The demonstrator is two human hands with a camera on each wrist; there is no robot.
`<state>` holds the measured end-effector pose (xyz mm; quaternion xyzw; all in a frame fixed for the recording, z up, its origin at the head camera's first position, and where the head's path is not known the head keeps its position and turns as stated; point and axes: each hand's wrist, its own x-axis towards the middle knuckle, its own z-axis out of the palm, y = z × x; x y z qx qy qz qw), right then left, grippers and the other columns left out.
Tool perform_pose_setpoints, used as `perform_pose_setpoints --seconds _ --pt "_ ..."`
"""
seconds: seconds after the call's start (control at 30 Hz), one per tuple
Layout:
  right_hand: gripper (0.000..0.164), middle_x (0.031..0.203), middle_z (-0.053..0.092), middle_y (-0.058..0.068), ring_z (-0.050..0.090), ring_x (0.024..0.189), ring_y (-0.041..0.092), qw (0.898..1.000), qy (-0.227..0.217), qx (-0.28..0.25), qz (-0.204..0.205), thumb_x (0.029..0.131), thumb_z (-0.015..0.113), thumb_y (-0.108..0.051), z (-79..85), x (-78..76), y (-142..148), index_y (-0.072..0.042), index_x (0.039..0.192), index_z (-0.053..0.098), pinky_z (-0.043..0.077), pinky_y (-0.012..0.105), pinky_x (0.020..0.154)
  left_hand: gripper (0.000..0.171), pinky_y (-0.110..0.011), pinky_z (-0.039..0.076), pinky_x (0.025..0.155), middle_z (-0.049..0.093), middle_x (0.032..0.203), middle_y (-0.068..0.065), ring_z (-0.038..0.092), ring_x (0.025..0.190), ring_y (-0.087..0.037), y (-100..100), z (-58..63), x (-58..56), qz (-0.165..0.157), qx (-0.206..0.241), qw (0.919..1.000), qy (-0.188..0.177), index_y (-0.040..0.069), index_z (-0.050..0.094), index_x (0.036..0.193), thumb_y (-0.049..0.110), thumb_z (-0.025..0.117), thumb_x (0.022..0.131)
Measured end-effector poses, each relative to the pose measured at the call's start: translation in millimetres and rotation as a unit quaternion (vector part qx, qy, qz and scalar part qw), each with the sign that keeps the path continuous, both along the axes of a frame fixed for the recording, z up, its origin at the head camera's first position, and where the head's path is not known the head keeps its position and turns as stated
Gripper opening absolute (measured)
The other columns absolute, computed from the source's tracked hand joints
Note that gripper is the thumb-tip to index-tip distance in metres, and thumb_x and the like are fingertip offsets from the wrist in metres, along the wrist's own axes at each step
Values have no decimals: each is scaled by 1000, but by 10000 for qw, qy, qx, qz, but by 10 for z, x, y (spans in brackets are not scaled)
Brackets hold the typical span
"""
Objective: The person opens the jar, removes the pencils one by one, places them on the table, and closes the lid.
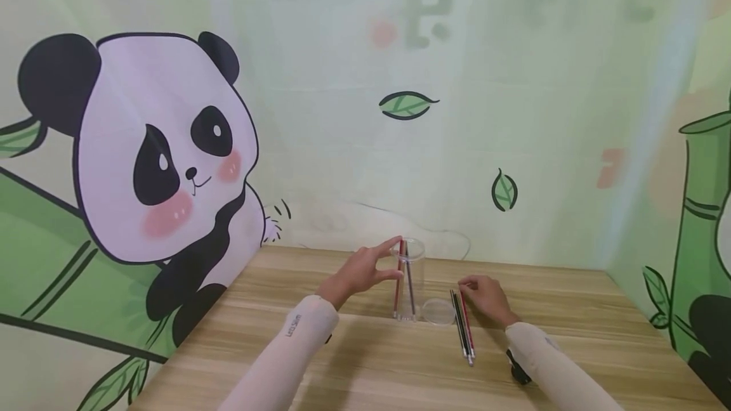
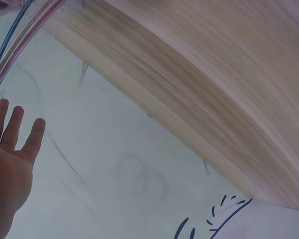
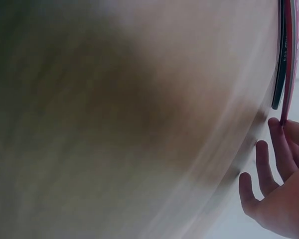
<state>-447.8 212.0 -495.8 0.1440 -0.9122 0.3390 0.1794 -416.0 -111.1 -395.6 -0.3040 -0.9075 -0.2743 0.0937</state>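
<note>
A tall clear plastic cup [image 1: 419,281] stands on the table, holding a red pencil [image 1: 397,290] and a dark pencil [image 1: 410,289] that lean inside it. At its left side is my left hand [image 1: 363,268], the index fingertip by the rim and the thumb by the wall. Its other fingers reach out straight in the left wrist view. To the right of the cup, several pencils [image 1: 460,330] lie side by side. My right hand [image 1: 487,299] pinches the far end of a red pencil [image 3: 289,64] there between thumb and index finger.
A round clear lid [image 1: 438,312] lies flat between the cup and the loose pencils. The wooden table [image 1: 365,366] ends at a pale green backdrop [image 1: 342,144] printed with a panda and leaves.
</note>
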Motion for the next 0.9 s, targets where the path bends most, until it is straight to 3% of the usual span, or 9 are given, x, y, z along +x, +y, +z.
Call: perform_pose_setpoints --seconds 0.27,0.53,0.9 --pt "12 101 79 14 74 95 34 9997 -60 182 -132 95 74 -11 24 29 -31 -2 102 79 58 49 82 81 -49 47 111 65 140 -15 69 118 -31 -5 -18 -7 -22 21 10000 54 22 34 164 37 76 96" --pt "11 100 79 10 72 89 25 9988 -166 309 -354 94 76 -12 42 34 -44 -5 101 81 56 42 74 83 -51 45 112 64 140 -15 63 127 -34 -13 -18 -19 -20 16 10000 75 21 34 164 38 77 95" --pt "8 98 80 10 76 92 29 9982 -36 402 -447 92 79 -15 28 40 -57 -8 95 83 59 45 75 84 -51 45 113 64 141 -13 61 131 -32 -10 -42 -50 -66 -15 9998 169 20 34 164 39 77 94"
